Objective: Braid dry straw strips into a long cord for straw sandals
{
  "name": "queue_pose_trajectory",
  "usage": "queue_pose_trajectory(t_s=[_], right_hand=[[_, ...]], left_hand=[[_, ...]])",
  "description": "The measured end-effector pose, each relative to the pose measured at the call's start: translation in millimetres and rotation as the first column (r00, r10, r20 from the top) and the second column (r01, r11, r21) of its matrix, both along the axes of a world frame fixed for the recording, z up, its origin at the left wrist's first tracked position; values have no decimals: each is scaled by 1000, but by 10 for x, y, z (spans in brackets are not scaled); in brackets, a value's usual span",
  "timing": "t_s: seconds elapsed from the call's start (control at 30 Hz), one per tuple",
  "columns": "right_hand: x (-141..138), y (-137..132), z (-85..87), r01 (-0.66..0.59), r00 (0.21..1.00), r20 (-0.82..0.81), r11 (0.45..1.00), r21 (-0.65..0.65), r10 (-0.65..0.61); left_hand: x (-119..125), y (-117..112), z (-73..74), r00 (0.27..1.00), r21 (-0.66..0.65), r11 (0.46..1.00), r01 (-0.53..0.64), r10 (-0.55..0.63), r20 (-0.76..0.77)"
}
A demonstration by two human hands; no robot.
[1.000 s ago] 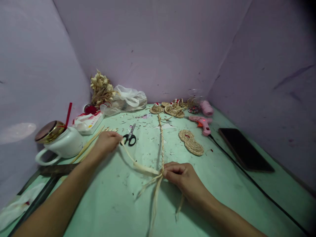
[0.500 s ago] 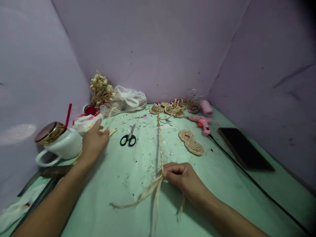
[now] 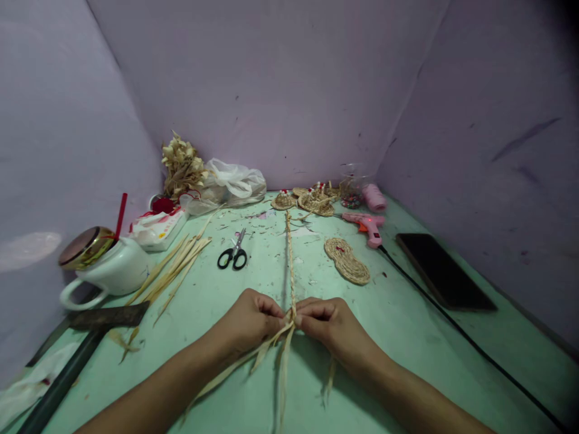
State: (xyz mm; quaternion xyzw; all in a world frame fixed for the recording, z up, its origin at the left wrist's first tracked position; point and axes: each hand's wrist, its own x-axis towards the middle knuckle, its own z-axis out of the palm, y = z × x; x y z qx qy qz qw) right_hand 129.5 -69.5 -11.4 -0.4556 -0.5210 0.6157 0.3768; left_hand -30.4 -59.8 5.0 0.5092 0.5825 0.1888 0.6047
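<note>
A thin braid (image 3: 291, 259) of pale dried fibre runs from the far middle of the table toward me. At its near end my right hand (image 3: 332, 322) pinches the braid where the loose strands part. My left hand (image 3: 253, 319) meets it there, thumb and finger closed on a fibre strand (image 3: 230, 367). More loose strands (image 3: 284, 374) hang below both hands, and a short one shows under my right palm. Scissors (image 3: 233, 256) with black handles lie beyond my left hand. To the right of the braid rests a coiled woven sole shape (image 3: 346, 260).
On the left are a hammer (image 3: 108, 316), fibre strips (image 3: 181, 265), a white cup (image 3: 117, 268) and a tissue pack (image 3: 163, 229). A pink glue gun (image 3: 368, 224) with black cord and a phone (image 3: 446, 271) lie right. Small woven hats (image 3: 316, 202) and a plastic bag (image 3: 237, 181) sit behind.
My left hand has come back from the fibre strips at the left to the braid's near end, and now pinches a strand beside my right hand, which has kept its hold.
</note>
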Motion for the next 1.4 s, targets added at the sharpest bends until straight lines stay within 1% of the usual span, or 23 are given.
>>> queue_pose_trajectory(t_s=[0.13,0.23,0.3,0.4,0.5,0.6,0.77,0.93,1.03,1.17,1.23,1.3,1.4], right_hand=[[-6,-7,-44,-3,998,64,1000,-6,4],[-14,-8,-46,-3,994,106,1000,8,2],[-24,-8,-40,1,991,132,1000,24,-4],[-40,-11,-41,15,986,168,1000,12,-17],[-51,-12,-58,22,987,162,1000,-6,-20],[-60,-12,-63,31,988,154,999,-8,-29],[-64,-20,-44,18,988,155,999,40,-24],[-67,-27,-46,19,986,164,996,86,-33],[-71,-27,-43,24,988,150,997,76,-35],[-69,-24,-47,30,993,108,996,82,-39],[-65,-24,-54,37,995,85,995,88,-45],[-60,-26,-59,51,997,58,993,111,-58],[-51,-29,-59,55,998,24,987,153,-59]], left_hand=[[-57,-31,40,983,117,979,167,-156,-102],[-57,-70,59,975,165,964,207,-190,-114],[-52,-73,66,978,158,967,201,-188,-95],[-54,-41,78,984,93,980,175,-171,-56],[-60,-6,72,986,29,986,166,-166,-4],[-45,2,45,989,2,990,142,-142,39],[-2,0,42,997,-18,998,63,-62,50],[3,14,57,997,-102,994,49,-41,71],[20,7,43,996,-120,992,31,-20,88],[68,-24,29,992,-149,988,-40,57,115],[90,-44,36,991,-151,987,-60,77,106],[106,-65,52,990,-162,985,-63,82,118],[121,-87,68,976,-209,977,-42,84,199]])
